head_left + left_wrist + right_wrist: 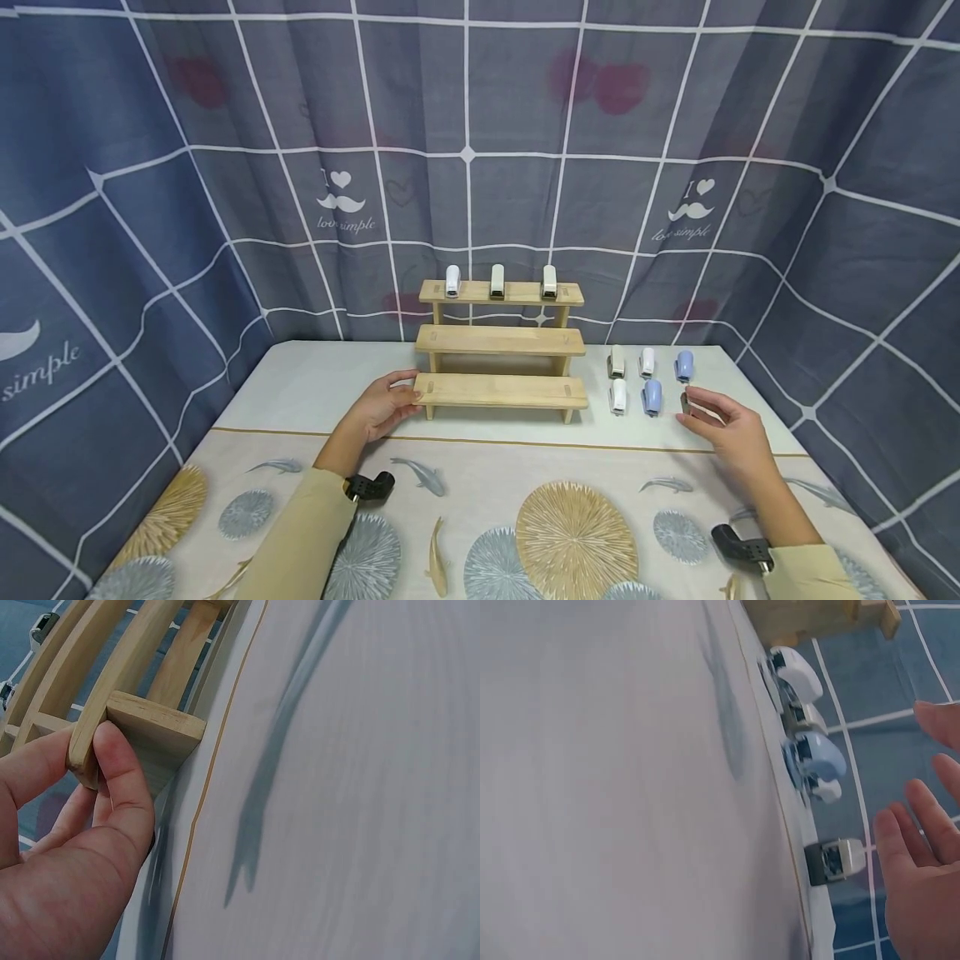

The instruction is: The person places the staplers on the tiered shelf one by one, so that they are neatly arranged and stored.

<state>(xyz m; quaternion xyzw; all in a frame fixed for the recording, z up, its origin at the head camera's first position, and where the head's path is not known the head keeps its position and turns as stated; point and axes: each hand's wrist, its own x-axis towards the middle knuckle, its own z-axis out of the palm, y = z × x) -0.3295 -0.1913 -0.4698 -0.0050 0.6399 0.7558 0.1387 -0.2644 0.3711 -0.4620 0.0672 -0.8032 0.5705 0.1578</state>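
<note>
A three-tier wooden stand (500,390) stands on the white tabletop. My left hand (382,406) pinches the left end of its lowest board (88,742) between thumb and fingers. Over at the right, my right hand (723,429) has its fingers spread beside a small stapler (836,861) with a dark base. In the head view the fingers hide most of that stapler; in the right wrist view a gap shows between it and the fingertips. Close by stand blue staplers (652,397), white staplers (617,397) and a cream stapler (617,362).
The stand's top board carries a white stapler (452,282) and two cream staplers (497,282). A patterned cloth (450,533) covers the front of the table. Dark checked curtains (420,192) hang behind and at both sides.
</note>
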